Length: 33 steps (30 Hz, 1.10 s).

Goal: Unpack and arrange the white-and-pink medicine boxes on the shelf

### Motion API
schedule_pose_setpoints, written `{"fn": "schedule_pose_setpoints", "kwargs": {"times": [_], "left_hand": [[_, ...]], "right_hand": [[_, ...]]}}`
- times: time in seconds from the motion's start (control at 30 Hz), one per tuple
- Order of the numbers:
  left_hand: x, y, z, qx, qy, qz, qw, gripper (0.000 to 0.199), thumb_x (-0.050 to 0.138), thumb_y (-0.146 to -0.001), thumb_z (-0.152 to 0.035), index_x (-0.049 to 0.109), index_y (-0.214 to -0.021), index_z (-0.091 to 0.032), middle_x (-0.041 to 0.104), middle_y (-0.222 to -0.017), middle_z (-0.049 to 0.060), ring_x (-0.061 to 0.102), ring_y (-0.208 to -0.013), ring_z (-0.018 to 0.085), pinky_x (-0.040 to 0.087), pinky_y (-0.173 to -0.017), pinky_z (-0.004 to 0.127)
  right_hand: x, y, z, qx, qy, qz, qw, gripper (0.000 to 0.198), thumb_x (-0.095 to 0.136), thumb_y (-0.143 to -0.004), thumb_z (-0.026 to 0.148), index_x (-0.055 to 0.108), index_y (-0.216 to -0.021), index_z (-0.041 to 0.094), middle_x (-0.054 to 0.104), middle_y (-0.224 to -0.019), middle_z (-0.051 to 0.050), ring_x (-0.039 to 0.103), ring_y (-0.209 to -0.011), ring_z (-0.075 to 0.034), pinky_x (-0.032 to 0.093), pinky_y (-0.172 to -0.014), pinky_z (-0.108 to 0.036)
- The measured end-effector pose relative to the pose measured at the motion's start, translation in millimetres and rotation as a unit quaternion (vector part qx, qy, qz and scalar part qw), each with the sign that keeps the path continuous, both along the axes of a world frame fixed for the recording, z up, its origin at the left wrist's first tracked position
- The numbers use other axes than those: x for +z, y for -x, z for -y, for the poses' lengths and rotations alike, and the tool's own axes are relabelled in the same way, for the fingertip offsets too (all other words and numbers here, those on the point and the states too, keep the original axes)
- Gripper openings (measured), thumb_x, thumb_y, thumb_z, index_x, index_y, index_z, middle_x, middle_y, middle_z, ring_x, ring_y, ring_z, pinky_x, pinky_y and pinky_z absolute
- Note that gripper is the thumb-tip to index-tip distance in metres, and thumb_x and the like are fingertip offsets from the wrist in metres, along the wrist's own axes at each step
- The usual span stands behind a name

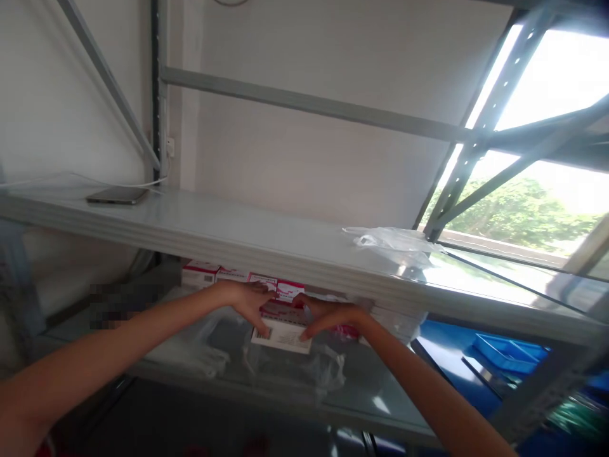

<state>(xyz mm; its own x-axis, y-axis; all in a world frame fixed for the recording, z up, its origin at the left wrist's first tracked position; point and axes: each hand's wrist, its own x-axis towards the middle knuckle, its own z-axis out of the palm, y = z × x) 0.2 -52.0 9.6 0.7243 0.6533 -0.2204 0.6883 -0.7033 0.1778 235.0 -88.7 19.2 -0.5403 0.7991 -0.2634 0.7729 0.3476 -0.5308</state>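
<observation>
A small white and pink-red cardboard box [281, 336] sits on the lower shelf with a printed white side facing me. My left hand [247, 303] grips its left side, thumb on the front corner and fingers reaching back over the top. At the right end my right hand [328, 314] holds the same box, thumb against the front face and fingers bent behind. Directly behind stand similar pink and white boxes [290, 291]. Another such box [200, 273] is farther left, partly under the upper shelf's edge.
Clear plastic bags [204, 358] lie around the boxes. The upper shelf [238, 222] overhangs my hands and carries a flat dark device [117, 195] with a white cable nearby, plus a crumpled plastic bag [390, 241]. Blue trays [509, 352] show at lower right.
</observation>
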Motion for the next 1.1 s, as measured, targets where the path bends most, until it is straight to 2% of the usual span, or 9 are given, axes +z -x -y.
{"fn": "schedule_pose_setpoints", "kwargs": {"times": [0.1, 0.2, 0.3, 0.37, 0.53, 0.6, 0.8, 1.0, 1.1], "left_hand": [[8.8, -1, 30, -0.002, 0.025, -0.026, 0.999, 0.108, 0.064, -0.055, -0.071, 0.030, -0.143, -0.016, 0.029, -0.146, 0.018, 0.030, -0.132, 0.036, 0.030, -0.104, 0.039], [14.6, -3, 54, -0.030, 0.039, -0.023, 0.999, 0.097, 0.058, -0.060, -0.073, 0.040, -0.137, -0.018, 0.040, -0.141, 0.016, 0.038, -0.127, 0.036, 0.034, -0.101, 0.039], [11.2, -8, 68, -0.051, 0.088, -0.036, 0.994, 0.093, 0.054, -0.064, -0.073, 0.039, -0.138, -0.019, 0.044, -0.138, 0.015, 0.038, -0.127, 0.035, 0.036, -0.099, 0.039], [2.4, -13, 69, -0.064, 0.114, -0.053, 0.990, 0.094, 0.053, -0.066, -0.073, 0.035, -0.140, -0.018, 0.040, -0.140, 0.016, 0.033, -0.131, 0.035, 0.031, -0.103, 0.042], [-30.0, -27, 50, -0.095, 0.110, -0.046, 0.988, 0.085, 0.055, -0.071, -0.064, 0.036, -0.140, -0.017, 0.043, -0.139, 0.015, 0.031, -0.133, 0.031, 0.007, -0.111, 0.047], [-40.3, -31, 38, -0.090, 0.113, -0.033, 0.989, 0.088, 0.060, -0.068, -0.061, 0.035, -0.140, -0.017, 0.044, -0.138, 0.014, 0.033, -0.131, 0.032, 0.011, -0.111, 0.048], [-61.5, -42, 2, -0.064, 0.152, 0.023, 0.986, 0.092, 0.073, -0.053, -0.055, 0.045, -0.134, -0.020, 0.051, -0.132, 0.012, 0.047, -0.120, 0.033, 0.039, -0.096, 0.038], [-86.3, -50, -29, -0.043, 0.175, 0.056, 0.982, 0.083, 0.078, -0.046, -0.052, 0.058, -0.121, -0.023, 0.063, -0.116, 0.008, 0.059, -0.100, 0.030, 0.047, -0.078, 0.031], [-102.4, -52, -43, -0.030, 0.139, 0.111, 0.984, 0.069, 0.080, -0.044, -0.048, 0.066, -0.106, -0.021, 0.067, -0.102, 0.008, 0.060, -0.096, 0.030, 0.046, -0.079, 0.034]], "right_hand": [[4, -9, 25, 0.048, 0.047, 0.004, 0.998, 0.071, 0.074, -0.060, 0.045, 0.050, -0.122, 0.023, 0.056, -0.116, -0.004, 0.053, -0.107, -0.021, 0.044, -0.089, -0.025], [5, -16, 41, 0.055, 0.065, 0.019, 0.996, 0.071, 0.076, -0.058, 0.043, 0.049, -0.121, 0.024, 0.053, -0.120, -0.004, 0.052, -0.109, -0.020, 0.043, -0.088, -0.023], [-1, -20, 48, 0.059, 0.118, 0.024, 0.991, 0.067, 0.076, -0.059, 0.042, 0.051, -0.118, 0.024, 0.055, -0.117, -0.002, 0.052, -0.109, -0.020, 0.043, -0.088, -0.023], [-8, -21, 48, 0.050, 0.153, 0.032, 0.986, 0.066, 0.077, -0.057, 0.041, 0.053, -0.116, 0.025, 0.057, -0.115, -0.001, 0.053, -0.109, -0.019, 0.044, -0.086, -0.023], [-24, -27, 38, 0.031, 0.169, 0.042, 0.984, 0.065, 0.079, -0.054, 0.042, 0.055, -0.111, 0.025, 0.058, -0.110, -0.001, 0.055, -0.104, -0.018, 0.045, -0.084, -0.023], [-28, -30, 32, 0.041, 0.176, 0.038, 0.983, 0.066, 0.078, -0.054, 0.043, 0.054, -0.112, 0.023, 0.058, -0.108, -0.002, 0.056, -0.102, -0.019, 0.045, -0.083, -0.025], [-43, -37, 10, 0.031, 0.164, 0.048, 0.985, 0.062, 0.078, -0.056, 0.041, 0.055, -0.111, 0.023, 0.057, -0.109, -0.002, 0.055, -0.101, -0.018, 0.045, -0.081, -0.024], [-66, -43, -15, 0.014, 0.166, 0.024, 0.986, 0.058, 0.077, -0.057, 0.033, 0.055, -0.110, 0.021, 0.058, -0.108, -0.002, 0.054, -0.101, -0.020, 0.044, -0.077, -0.024], [-77, -45, -30, -0.009, 0.138, 0.019, 0.990, 0.059, 0.079, -0.052, 0.030, 0.058, -0.107, 0.021, 0.059, -0.105, -0.002, 0.055, -0.098, -0.020, 0.044, -0.075, -0.023]]}}
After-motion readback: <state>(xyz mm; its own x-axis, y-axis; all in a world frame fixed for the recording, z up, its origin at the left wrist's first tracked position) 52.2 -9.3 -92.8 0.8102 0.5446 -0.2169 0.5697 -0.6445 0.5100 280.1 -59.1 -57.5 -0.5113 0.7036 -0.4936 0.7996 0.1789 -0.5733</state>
